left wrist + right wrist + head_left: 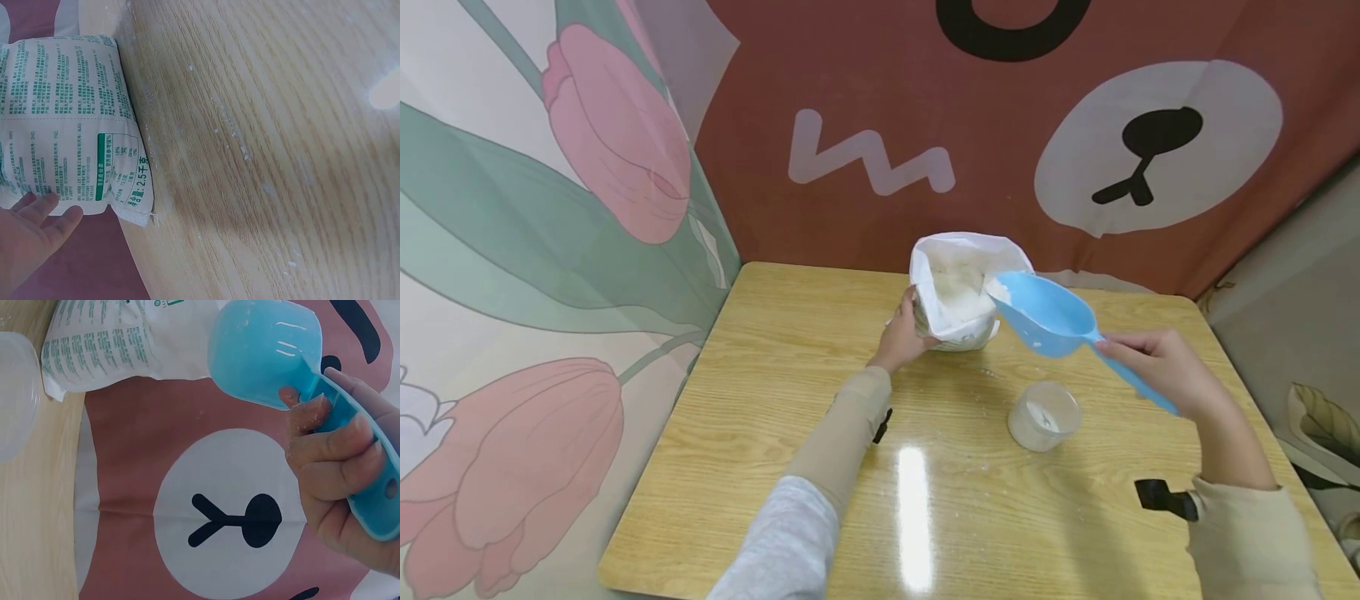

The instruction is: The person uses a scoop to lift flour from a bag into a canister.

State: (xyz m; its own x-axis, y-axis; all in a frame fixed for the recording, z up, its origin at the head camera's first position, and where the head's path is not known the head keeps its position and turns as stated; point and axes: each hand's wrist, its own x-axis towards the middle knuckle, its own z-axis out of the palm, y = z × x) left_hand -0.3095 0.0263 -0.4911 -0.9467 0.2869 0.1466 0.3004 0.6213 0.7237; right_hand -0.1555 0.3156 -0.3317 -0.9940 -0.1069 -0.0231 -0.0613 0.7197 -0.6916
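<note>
A white flour bag (958, 321) with green print, marked 2.5 kg, stands open at the table's back, white powder inside. My left hand (904, 335) holds its left side; in the left wrist view its fingers (59, 225) lie against the printed bag (59, 137). My right hand (1165, 371) grips the handle of a blue scoop (1048, 312), whose tip is at the bag's mouth with some white powder on it. The right wrist view has the fingers curled round the handle of the scoop (265, 353). Below the scoop stands a clear plastic tub (1045, 417) with a little powder in it.
The wooden table (760, 400) has specks of white powder (240, 140) scattered near the bag. A brown curtain (865, 225) with a bear face hangs right behind the table's back edge, and a flowered curtain (587, 292) along the left.
</note>
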